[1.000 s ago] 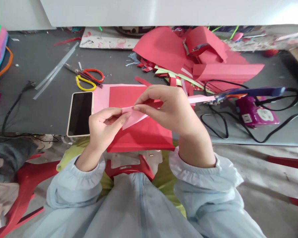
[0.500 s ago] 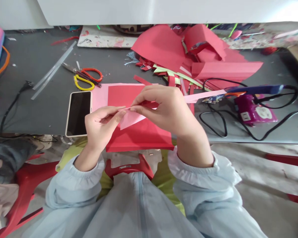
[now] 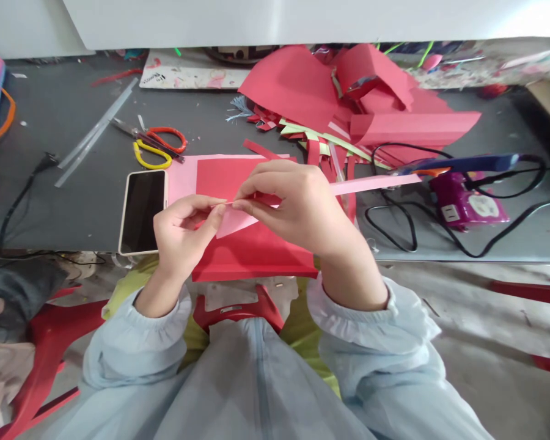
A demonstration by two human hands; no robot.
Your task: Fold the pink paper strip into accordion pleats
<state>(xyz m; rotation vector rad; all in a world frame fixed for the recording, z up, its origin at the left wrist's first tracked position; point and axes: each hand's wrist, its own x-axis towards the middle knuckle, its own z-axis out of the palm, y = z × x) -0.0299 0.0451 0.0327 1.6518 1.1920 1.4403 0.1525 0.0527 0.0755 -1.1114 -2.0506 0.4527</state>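
L hand (image 3: 182,235) & R hand (image 3: 296,205) both pinch pink paper strip (image 3: 230,224) over red sheet (image 3: 256,253), prob. creasing strip's edge; next move likely needs even pressure along fold.

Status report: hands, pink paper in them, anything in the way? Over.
Left hand, right hand: both pinching pink paper. Red sheet beneath. Phone near left hand, apparently not obstructing.

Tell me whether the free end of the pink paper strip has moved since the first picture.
Yes: the free end of the pink paper strip has shifted right, closer to the purple power socket.
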